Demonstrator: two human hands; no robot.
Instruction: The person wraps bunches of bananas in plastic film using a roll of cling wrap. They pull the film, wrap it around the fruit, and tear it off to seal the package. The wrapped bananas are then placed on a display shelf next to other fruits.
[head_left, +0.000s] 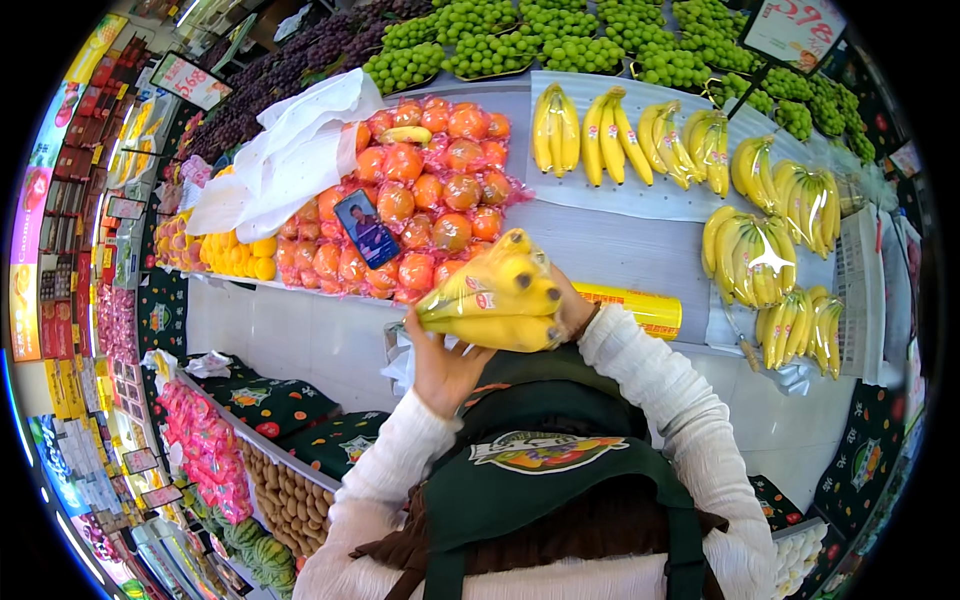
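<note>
A bunch of bananas (495, 296) in clear film is held up before my chest, stems to the left and dark tips to the right. My left hand (448, 367) grips it near the stem end, the thumb up at the stems and the fingers under the fruit. Around the tip end is my right hand (574, 304), its fingers mostly hidden behind the bunch. Just right of that hand, a yellow roll (630, 307), apparently cling film, lies along the counter's near edge. More banana bunches (611, 139) rest in a row on a white foam sheet (637, 191).
Bagged orange-red fruit (427, 191) is piled left of centre, with a phone (367, 229) and a single banana (406, 135) on top. White foam sheets (292, 165) drape over its left side. Green grapes (495, 52) line the back. A knife-like tool (742, 341) lies at the right.
</note>
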